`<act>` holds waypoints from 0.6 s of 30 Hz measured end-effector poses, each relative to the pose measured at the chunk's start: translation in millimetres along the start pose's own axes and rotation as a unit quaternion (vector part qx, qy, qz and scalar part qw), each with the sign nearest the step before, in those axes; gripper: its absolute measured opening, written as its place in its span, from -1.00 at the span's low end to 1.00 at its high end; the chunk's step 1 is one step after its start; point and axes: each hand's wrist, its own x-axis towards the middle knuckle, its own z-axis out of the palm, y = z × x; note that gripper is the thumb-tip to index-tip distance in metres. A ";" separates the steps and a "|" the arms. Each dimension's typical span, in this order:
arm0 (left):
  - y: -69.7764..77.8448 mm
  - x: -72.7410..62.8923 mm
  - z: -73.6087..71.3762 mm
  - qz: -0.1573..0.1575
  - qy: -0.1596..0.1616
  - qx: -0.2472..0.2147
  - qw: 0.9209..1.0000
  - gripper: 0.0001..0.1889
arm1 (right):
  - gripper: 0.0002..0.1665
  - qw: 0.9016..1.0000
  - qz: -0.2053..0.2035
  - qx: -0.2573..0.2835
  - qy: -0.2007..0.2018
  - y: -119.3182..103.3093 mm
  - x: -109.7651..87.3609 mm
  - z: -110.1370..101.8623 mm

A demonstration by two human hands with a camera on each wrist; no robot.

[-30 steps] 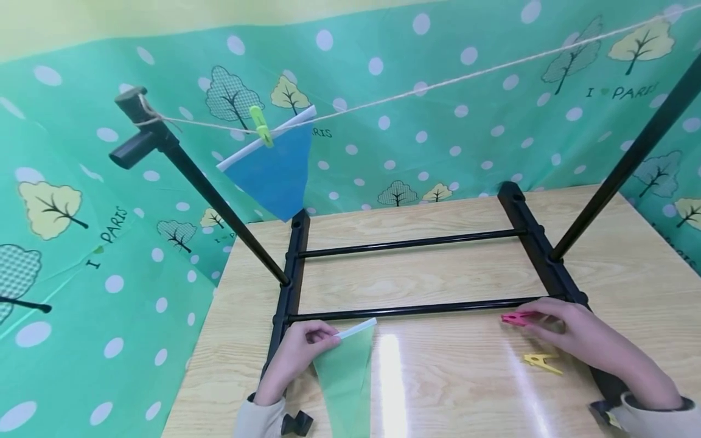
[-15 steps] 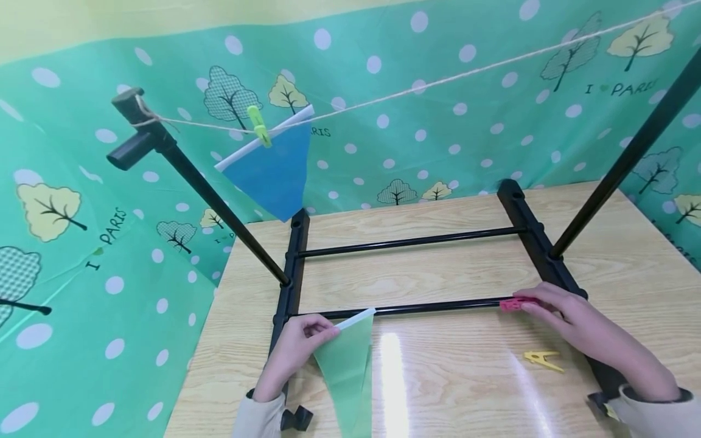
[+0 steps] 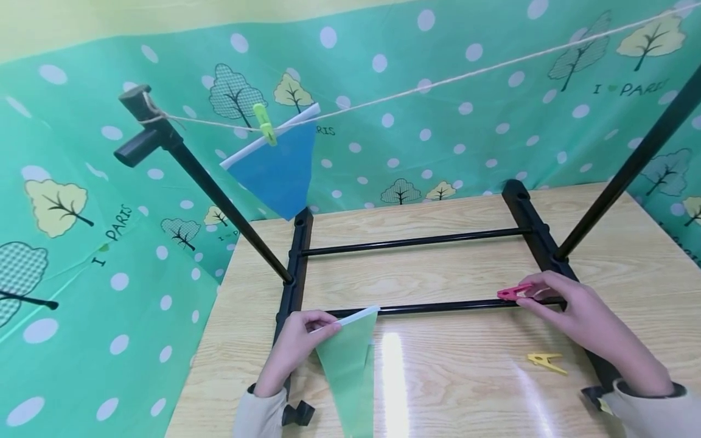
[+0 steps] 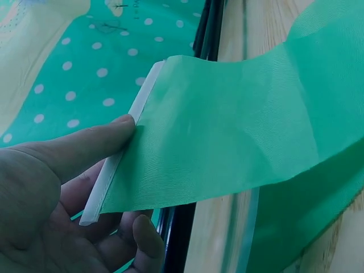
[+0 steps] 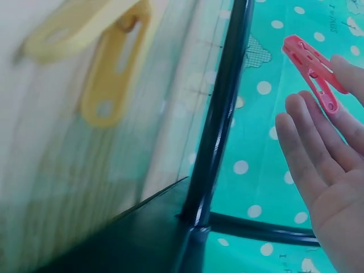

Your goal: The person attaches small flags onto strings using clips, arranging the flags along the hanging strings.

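My left hand (image 3: 303, 337) pinches the white top edge of a green pennant flag (image 3: 350, 371) between thumb and fingers; its cloth hangs down toward the table. In the left wrist view the thumb presses on the flag's white hem (image 4: 111, 165). My right hand (image 3: 575, 316) pinches a pink clothespin (image 3: 512, 293) by its handle ends, just above the frame's front bar; the right wrist view has the clothespin (image 5: 310, 71) between thumb and index finger. A yellow clothespin (image 3: 547, 362) lies on the table beneath the right hand.
A blue flag (image 3: 279, 167) hangs from a white string (image 3: 405, 94), held by a green clothespin (image 3: 265, 125). The string runs between the posts of a black frame (image 3: 416, 243) on the wooden table (image 3: 438, 274). Dotted green cloth (image 3: 411, 146) stands behind.
My right hand has lifted the pink clothespin up from near the table to above the front bar. The left hand has raised the green flag slightly.
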 end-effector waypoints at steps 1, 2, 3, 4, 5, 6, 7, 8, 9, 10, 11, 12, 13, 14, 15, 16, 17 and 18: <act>0.3 0.3 -0.2 0.002 -0.001 0.001 1.000 -0.87 | -0.68 1.000 -0.007 -0.002 0.003 -0.9 0.8 0.3; 0.7 0.5 -0.3 0.003 -0.002 0.001 1.000 -0.86 | -0.68 1.000 -0.015 -0.006 0.007 -2.0 1.6 0.7; 0.9 0.7 -0.4 0.005 -0.004 0.002 1.000 -0.86 | -0.67 1.000 -0.021 -0.009 0.012 -3.3 2.5 1.0; 1.3 0.8 -0.5 0.007 -0.005 0.002 1.000 -0.86 | -0.65 0.999 -0.027 -0.012 0.017 -4.7 3.3 1.3; 1.9 0.7 -0.6 0.008 -0.007 0.001 1.000 -0.86 | -0.64 0.999 -0.033 -0.014 0.023 -6.2 4.0 1.7; 2.1 0.9 -0.7 0.011 -0.008 0.002 1.000 -0.86 | -0.63 0.999 -0.039 -0.017 0.028 -7.7 4.8 1.9; 2.4 1.0 -0.9 0.014 -0.009 0.002 1.000 -0.86 | -0.61 0.998 -0.045 -0.019 0.033 -9.1 5.7 2.0; 2.9 1.0 -1.1 0.015 -0.009 0.002 1.000 -0.86 | -0.60 0.998 -0.048 -0.019 0.036 -10.4 6.5 2.0; 3.3 1.1 -1.5 0.015 -0.009 0.001 1.000 -0.87 | -0.59 0.998 -0.052 -0.019 0.037 -11.5 7.3 2.1; 3.9 1.2 -1.8 0.016 -0.009 -0.001 1.000 -0.87 | -0.59 0.998 -0.055 -0.019 0.038 -12.6 8.1 1.8; 4.4 1.4 -2.0 0.017 -0.008 -0.002 1.000 -0.86 | -0.58 0.997 -0.058 -0.020 0.039 -13.6 8.9 1.6; 4.9 1.7 -2.2 0.018 -0.007 -0.002 1.000 -0.86 | -0.58 0.997 -0.061 -0.019 0.039 -14.5 10.0 1.4; 5.6 2.1 -2.5 0.019 -0.008 -0.003 1.000 -0.86 | -0.58 0.997 -0.065 -0.017 0.039 -15.4 11.0 1.3; 6.6 2.6 -2.7 0.020 -0.007 -0.003 1.000 -0.86 | -0.57 0.997 -0.068 -0.016 0.038 -16.3 12.2 1.1; 7.7 3.1 -2.9 0.022 -0.007 -0.003 1.000 -0.85 | -0.57 0.997 -0.070 -0.014 0.038 -17.4 13.4 1.0; 8.8 3.6 -3.1 0.024 -0.007 -0.002 1.000 -0.85 | -0.57 0.997 -0.072 -0.012 0.039 -18.7 14.6 0.8; 10.6 3.9 -3.4 0.027 -0.006 -0.004 1.000 -0.84 | -0.57 0.996 -0.073 -0.011 0.039 -20.3 16.0 0.6; 12.6 4.2 -3.8 0.028 -0.005 -0.007 1.000 -0.83 | -0.58 0.996 -0.073 -0.011 0.041 -22.1 17.3 0.3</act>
